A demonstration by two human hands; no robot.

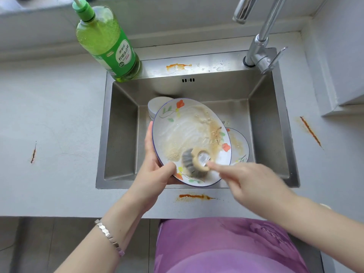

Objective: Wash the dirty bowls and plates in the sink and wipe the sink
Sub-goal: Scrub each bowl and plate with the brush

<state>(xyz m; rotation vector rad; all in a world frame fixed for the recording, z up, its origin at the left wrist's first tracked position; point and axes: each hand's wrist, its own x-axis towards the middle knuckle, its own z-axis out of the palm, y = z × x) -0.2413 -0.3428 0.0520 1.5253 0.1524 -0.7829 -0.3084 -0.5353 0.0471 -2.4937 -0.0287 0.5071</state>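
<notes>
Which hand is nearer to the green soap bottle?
Left. The left hand grips the plate rim, below the bottle; the right hand holds the scrubber, farther right.

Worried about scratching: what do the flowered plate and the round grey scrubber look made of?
Flowered oval plate: likely glazed ceramic, glossy white with painted flowers, blue rim. Round grey scrubber: seemingly steel wire, dull grey strands, beige plastic-looking cap; blurred.

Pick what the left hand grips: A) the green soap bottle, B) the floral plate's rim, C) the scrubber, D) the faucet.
B: the left hand grips the floral plate by its lower-left rim, thumb over the edge, holding it tilted above the sink basin; the blurred right hand meets the scrubber on the plate's face.
</notes>
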